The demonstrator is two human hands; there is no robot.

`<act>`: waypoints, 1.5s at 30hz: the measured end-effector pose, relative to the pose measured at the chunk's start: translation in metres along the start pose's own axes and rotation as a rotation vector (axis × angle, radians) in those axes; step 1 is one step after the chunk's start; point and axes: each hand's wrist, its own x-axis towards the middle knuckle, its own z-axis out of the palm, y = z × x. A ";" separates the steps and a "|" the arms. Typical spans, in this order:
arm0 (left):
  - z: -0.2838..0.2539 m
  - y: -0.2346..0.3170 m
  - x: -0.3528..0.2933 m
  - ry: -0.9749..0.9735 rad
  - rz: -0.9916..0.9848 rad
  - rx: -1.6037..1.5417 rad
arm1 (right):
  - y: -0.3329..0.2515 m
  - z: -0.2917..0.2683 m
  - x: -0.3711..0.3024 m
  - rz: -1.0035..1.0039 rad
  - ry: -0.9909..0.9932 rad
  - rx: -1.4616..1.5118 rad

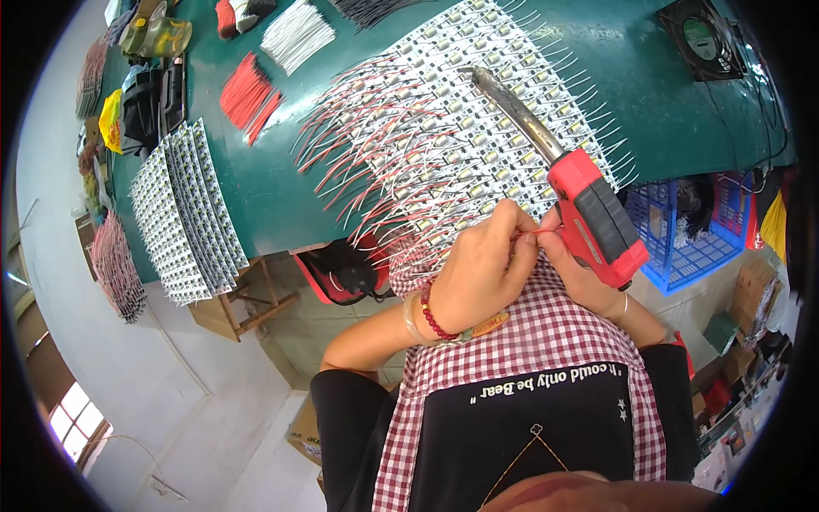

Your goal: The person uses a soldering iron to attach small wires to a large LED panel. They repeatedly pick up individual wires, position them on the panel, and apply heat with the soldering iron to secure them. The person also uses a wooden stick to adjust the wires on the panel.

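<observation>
Both my hands meet in front of the chest, at the near edge of the bench. My left hand [482,273] is closed, its fingertips pinching a thin red wire [539,231]. My right hand [589,280] is closed too, with its fingertips at the same wire and a red-and-black soldering gun [601,213] in its grip; its fingers around the handle are mostly hidden. The gun's long metal barrel points up and left over a sheet of white circuit boards [478,128]. Red and white wires stick out along the left side of these boards, white ones along the right.
On the green bench [264,188] lie bundles of red wires [247,94], white wires [297,36] and black wires [371,8]. Stacked board panels [183,213] stand at the left edge. A black fan [701,38] sits far right, above a blue plastic crate [682,247]. A wooden stool [247,299] is below.
</observation>
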 end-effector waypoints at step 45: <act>-0.065 -0.048 0.038 0.243 0.384 0.779 | 0.011 -0.018 -0.003 0.118 0.107 0.553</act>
